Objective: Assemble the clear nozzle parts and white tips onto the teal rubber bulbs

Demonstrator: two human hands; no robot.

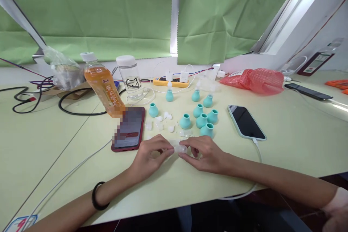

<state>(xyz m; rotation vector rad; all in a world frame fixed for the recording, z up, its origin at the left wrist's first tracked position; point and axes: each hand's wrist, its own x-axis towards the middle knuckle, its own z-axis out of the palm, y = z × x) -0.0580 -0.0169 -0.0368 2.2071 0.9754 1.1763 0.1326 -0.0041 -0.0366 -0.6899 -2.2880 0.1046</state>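
A small clear plastic tube lies sideways between my two hands, just above the table's near side. My left hand pinches its left end between thumb and fingers. Around the right end, the thumb and fingers of my right hand are closed. Just beyond the fingers lies another clear plastic piece, with small white caps and more clear parts to its left. Several turquoise rubber bulbs stand behind my hands, openings up. One turquoise bulb at the back has a white piece in its top.
A red-cased phone lies left, with a tilted orange drink bottle and a clear cup behind. On the right is a charging phone. A yellow power strip and red bubble wrap lie at the back.
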